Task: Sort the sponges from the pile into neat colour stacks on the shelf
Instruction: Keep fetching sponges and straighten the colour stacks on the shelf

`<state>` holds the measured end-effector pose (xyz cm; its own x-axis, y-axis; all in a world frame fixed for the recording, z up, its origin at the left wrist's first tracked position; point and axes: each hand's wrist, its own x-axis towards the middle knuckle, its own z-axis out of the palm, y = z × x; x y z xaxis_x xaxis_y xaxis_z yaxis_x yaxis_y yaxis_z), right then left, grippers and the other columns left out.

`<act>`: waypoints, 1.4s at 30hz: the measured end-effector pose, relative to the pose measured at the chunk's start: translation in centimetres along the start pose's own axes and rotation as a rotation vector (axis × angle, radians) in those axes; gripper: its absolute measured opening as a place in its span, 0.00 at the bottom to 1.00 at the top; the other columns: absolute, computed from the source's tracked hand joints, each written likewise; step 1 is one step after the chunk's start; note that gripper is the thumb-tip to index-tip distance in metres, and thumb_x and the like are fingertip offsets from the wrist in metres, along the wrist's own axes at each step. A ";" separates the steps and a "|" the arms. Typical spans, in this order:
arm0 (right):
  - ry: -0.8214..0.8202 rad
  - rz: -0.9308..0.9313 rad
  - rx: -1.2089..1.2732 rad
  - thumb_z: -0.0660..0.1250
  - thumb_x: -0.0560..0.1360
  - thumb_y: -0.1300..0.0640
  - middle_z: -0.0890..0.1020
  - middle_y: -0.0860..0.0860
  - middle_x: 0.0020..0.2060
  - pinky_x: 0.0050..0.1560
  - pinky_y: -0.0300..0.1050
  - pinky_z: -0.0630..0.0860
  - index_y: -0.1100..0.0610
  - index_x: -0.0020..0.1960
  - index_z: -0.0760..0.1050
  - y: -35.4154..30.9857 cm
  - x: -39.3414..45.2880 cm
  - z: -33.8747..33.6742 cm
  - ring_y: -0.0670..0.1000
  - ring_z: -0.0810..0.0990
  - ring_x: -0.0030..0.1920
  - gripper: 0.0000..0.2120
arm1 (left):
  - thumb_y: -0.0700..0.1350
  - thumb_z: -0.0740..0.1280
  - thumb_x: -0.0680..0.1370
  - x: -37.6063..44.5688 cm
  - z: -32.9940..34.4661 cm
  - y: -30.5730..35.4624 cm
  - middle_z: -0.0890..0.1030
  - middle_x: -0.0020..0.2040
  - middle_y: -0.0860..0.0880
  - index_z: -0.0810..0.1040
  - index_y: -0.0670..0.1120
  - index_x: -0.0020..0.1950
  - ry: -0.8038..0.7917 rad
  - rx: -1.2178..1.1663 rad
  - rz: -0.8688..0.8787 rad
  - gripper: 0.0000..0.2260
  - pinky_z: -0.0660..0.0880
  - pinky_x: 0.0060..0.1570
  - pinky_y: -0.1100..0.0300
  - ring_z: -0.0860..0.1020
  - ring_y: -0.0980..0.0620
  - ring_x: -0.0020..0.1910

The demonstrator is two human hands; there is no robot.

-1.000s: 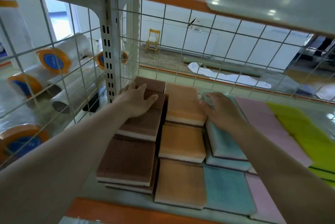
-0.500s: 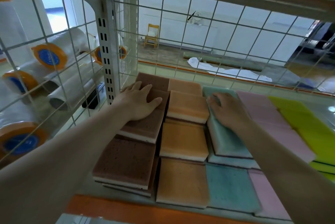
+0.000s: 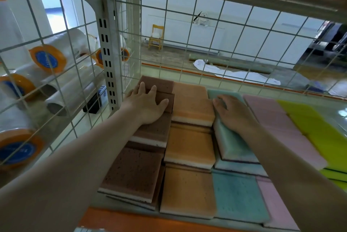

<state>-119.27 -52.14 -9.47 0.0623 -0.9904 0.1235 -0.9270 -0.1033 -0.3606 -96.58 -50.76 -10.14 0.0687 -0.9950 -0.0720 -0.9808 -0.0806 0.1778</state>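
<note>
1. The left hand (image 3: pixel 148 105) lies flat, fingers straight and slightly spread, palm down on top of the rear brown sponge stack (image 3: pixel 155 119); it grips nothing. The right hand (image 3: pixel 231 112) likewise rests open and palm down on the rear teal sponge stack (image 3: pixel 234 143), fingertips near that stack's far left corner.
2. The shelf (image 3: pixel 120 220) has an orange front edge and a white wire grid back (image 3: pixel 225 43), with a slotted white upright (image 3: pixel 107 59) at its left rear.
3. Beyond the grid at left, large rolls of clear film (image 3: pixel 62 51) with orange-and-blue end caps lie piled.
4. The sponges sit in colour columns running front to back: brown at far left, then orange sponges (image 3: pixel 189 149), teal, pink sponges (image 3: pixel 281 128), and yellow-green sponges (image 3: pixel 319 130) at far right.
5. The front brown sponge (image 3: pixel 131 173) sits askew on the ones under it, which stick out at its front and right.
6. The front teal sponge (image 3: pixel 238 196) lies low, just beside the front orange one.
7. Far behind the grid, a small yellow wooden chair (image 3: pixel 156 37) stands by a white wall.
</note>
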 end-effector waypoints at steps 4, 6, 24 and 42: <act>0.020 -0.009 0.015 0.52 0.81 0.48 0.67 0.56 0.70 0.65 0.44 0.61 0.58 0.72 0.63 0.0 -0.3 0.0 0.55 0.66 0.69 0.23 | 0.63 0.46 0.79 -0.4 0.1 0.1 0.44 0.78 0.43 0.45 0.50 0.78 0.010 -0.018 -0.001 0.31 0.47 0.73 0.51 0.46 0.44 0.76; 0.021 -0.002 0.015 0.52 0.82 0.47 0.67 0.55 0.70 0.65 0.45 0.62 0.58 0.72 0.63 0.1 -0.6 0.0 0.55 0.66 0.68 0.23 | 0.63 0.47 0.79 -0.7 0.0 0.1 0.46 0.78 0.44 0.46 0.51 0.77 0.020 -0.025 0.005 0.30 0.47 0.73 0.51 0.47 0.45 0.76; 0.047 -0.034 0.036 0.52 0.81 0.47 0.70 0.54 0.68 0.62 0.45 0.64 0.56 0.71 0.65 -0.6 -0.5 0.0 0.54 0.69 0.66 0.22 | 0.63 0.47 0.79 -0.2 -0.1 -0.3 0.45 0.78 0.48 0.47 0.51 0.78 0.023 -0.033 0.063 0.30 0.46 0.73 0.53 0.45 0.49 0.76; 0.001 -0.238 0.160 0.58 0.79 0.48 0.76 0.49 0.60 0.53 0.39 0.65 0.53 0.62 0.75 -2.5 -1.8 0.7 0.49 0.73 0.58 0.15 | 0.60 0.48 0.81 -2.4 0.4 0.8 0.51 0.78 0.47 0.51 0.47 0.77 0.113 -0.069 0.054 0.29 0.48 0.73 0.53 0.50 0.47 0.76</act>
<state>-116.84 -50.16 -9.41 0.2711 -0.9363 0.2233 -0.8158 -0.3466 -0.4629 -97.61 -48.45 -10.19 0.0401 -0.9980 0.0497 -0.9689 -0.0267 0.2462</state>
